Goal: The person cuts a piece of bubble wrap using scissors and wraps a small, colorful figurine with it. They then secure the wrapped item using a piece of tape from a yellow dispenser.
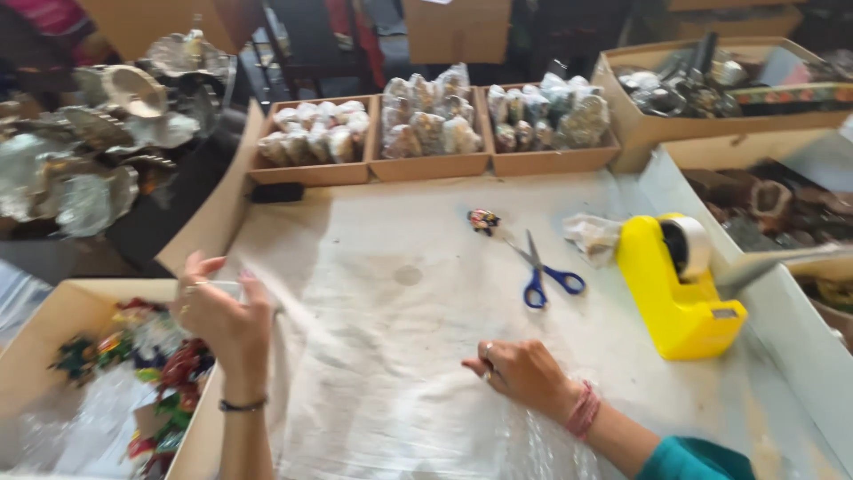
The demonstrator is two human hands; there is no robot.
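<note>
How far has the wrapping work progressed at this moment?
Done: three trays at the back hold wrapped bundles. In hand: the left hand hovers at the edge of the box of colourful small items, and the right hand presses on the bubble wrap. Left: many unwrapped items in that box; scissors and tape dispenser lie unused.

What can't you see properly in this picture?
- Head view: wrapped bundles in the trays, wrapping hides the contents.
- Colourful pieces in the left box, blurred.
- Small toy by the scissors, too small.
- Left hand and right hand: any grip unclear.
</note>
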